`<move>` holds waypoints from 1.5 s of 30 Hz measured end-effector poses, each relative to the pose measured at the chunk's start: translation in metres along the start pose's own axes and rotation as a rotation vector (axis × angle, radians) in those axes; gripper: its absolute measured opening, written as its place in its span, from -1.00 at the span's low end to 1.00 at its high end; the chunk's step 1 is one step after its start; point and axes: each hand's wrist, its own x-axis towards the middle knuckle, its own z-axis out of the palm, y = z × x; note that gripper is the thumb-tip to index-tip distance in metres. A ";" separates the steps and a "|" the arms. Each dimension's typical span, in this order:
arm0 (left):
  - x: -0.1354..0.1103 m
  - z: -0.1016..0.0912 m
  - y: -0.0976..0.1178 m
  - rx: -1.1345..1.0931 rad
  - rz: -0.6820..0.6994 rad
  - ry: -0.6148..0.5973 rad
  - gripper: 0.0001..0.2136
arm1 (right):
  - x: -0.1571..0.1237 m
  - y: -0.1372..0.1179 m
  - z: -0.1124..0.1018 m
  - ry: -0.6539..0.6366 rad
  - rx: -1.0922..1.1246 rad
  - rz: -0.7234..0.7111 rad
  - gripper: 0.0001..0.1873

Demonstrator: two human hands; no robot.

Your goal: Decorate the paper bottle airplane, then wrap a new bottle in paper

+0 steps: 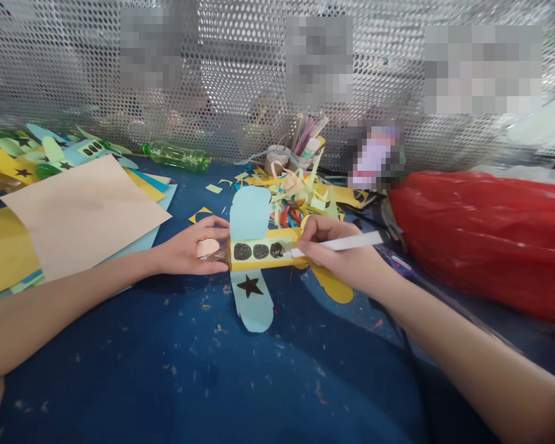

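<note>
A paper plane built round a bottle (259, 250) lies on the blue table (176, 370). Its body is yellow with three black dots, and its light blue wings carry a black star (250, 285). My left hand (192, 246) grips the nose end of the plane, fingers wrapped round the bottle's cap end. My right hand (337, 250) is closed round a white marker (340, 244). The marker's tip touches the yellow body beside the rightmost black dot.
Stacked sheets of beige, yellow and blue paper (81, 213) lie at the left. Finished paper planes (41, 154) and a green bottle (178, 155) sit at the back left. A heap of paper scraps (300, 191) lies behind the plane. A red plastic bag (485, 231) fills the right. A perforated metal screen (240, 80) closes the back.
</note>
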 end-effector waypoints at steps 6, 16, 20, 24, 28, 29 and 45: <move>0.000 -0.001 0.000 -0.005 -0.005 0.004 -0.48 | 0.000 0.001 0.000 -0.002 -0.030 -0.009 -0.80; 0.000 0.001 -0.001 -0.014 0.010 0.032 -0.49 | -0.001 0.000 0.001 0.022 -0.041 -0.009 -0.81; 0.000 0.001 -0.001 -0.022 -0.014 0.016 -0.48 | -0.001 0.000 0.000 0.020 0.037 0.008 -0.80; 0.000 0.001 -0.001 -0.015 -0.012 0.011 -0.48 | 0.000 0.001 0.000 0.028 0.042 -0.005 -0.79; 0.000 0.001 -0.002 -0.023 -0.001 0.012 -0.47 | 0.001 0.002 0.000 0.015 -0.001 -0.005 -0.79; 0.000 0.001 -0.002 -0.025 0.001 0.011 -0.47 | 0.001 0.002 0.000 0.017 0.010 -0.002 -0.79; 0.000 0.001 -0.001 -0.017 -0.003 0.008 -0.49 | 0.000 0.003 -0.001 0.000 -0.037 -0.024 -0.82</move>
